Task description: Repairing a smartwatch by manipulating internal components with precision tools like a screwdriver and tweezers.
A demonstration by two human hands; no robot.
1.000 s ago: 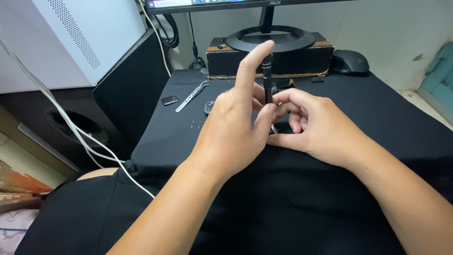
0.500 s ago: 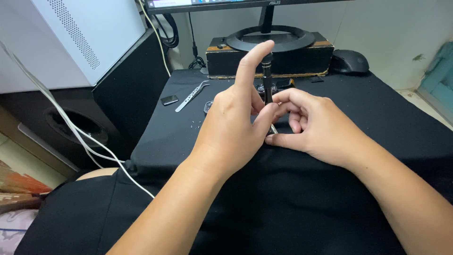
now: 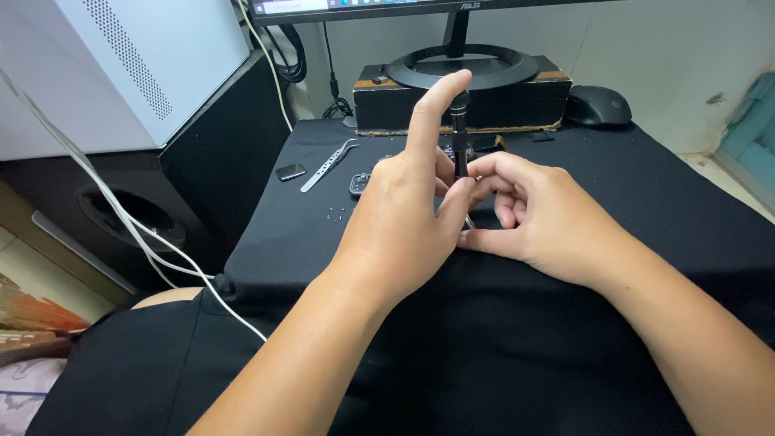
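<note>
**Head cam: two hands on a tiny screwdriver over black cloth**

Head view looks down at a black cloth-covered table (image 3: 646, 186). Left hand (image 3: 404, 222) has its index finger stretched up, tip resting on the cap of a slim dark screwdriver (image 3: 460, 137) that stands pretty much upright, with the thumb curled in against the shaft lower down. Right hand (image 3: 537, 214) is curled loosely, fingertips pinched together around the lower end of the driver, right against the left thumb (whatever sits under the tip is hidden by the fingers). Behind the hands, a pair of metal tweezers (image 3: 327, 165) lies on the cloth beside a small dark rectangular part (image 3: 289, 171). Farther back there's a monitor stand (image 3: 472, 69) on a wooden box, and a black mouse (image 3: 597, 105) to its right.
</note>
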